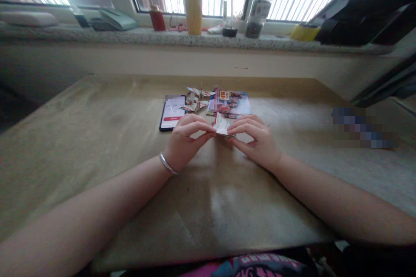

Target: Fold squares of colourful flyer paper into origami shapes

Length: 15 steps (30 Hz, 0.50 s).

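Observation:
A small folded piece of white and red printed paper (221,124) is held just above the table, near the middle of the view. My left hand (189,136) pinches its left edge between thumb and fingers; a silver bangle circles that wrist. On the right edge, my right hand (252,137) grips the same paper with its thumb below and fingers above. Directly beyond the hands lie folded paper cranes (194,103) and a stack of colourful printed sheets (231,103). Left of the cranes rests a phone (173,113) with its screen lit.
The tan table (97,138) spans the view. A blurred-out flat item (362,127) lies at its right side. Behind it, the granite windowsill (123,37) bears a red bottle (157,18), a tall yellow cylinder (192,0), clear containers and a black bag (360,8).

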Motion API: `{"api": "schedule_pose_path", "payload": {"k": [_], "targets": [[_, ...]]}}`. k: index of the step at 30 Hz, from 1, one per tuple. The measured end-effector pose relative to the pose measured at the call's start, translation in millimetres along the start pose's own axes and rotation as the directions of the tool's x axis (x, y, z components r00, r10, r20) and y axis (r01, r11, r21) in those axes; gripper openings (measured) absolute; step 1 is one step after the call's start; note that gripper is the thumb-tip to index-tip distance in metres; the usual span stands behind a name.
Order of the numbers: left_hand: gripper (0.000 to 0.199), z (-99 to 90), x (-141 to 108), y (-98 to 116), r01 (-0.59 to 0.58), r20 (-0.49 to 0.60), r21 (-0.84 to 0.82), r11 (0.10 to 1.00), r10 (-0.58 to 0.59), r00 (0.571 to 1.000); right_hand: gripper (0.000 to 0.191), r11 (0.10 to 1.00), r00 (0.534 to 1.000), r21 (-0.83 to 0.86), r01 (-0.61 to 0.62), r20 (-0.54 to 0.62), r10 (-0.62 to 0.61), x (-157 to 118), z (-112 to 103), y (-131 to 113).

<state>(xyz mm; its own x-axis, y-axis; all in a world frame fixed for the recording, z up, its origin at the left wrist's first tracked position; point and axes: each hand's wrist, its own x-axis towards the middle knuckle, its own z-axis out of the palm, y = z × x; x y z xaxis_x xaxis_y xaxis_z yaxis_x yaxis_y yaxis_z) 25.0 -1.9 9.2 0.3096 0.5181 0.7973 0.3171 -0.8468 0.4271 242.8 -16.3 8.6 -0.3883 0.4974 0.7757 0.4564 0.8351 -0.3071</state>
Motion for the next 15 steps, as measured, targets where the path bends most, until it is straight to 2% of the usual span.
{"api": "schedule_pose_path", "payload": {"k": [15], "targets": [[0.003,0.3,-1.1,-0.2,-0.007,0.002,0.004,1.000,0.007,1.000,0.006,0.999,0.999,-0.032,-0.020,-0.033,0.019,-0.1,1.2,-0.9]]}}
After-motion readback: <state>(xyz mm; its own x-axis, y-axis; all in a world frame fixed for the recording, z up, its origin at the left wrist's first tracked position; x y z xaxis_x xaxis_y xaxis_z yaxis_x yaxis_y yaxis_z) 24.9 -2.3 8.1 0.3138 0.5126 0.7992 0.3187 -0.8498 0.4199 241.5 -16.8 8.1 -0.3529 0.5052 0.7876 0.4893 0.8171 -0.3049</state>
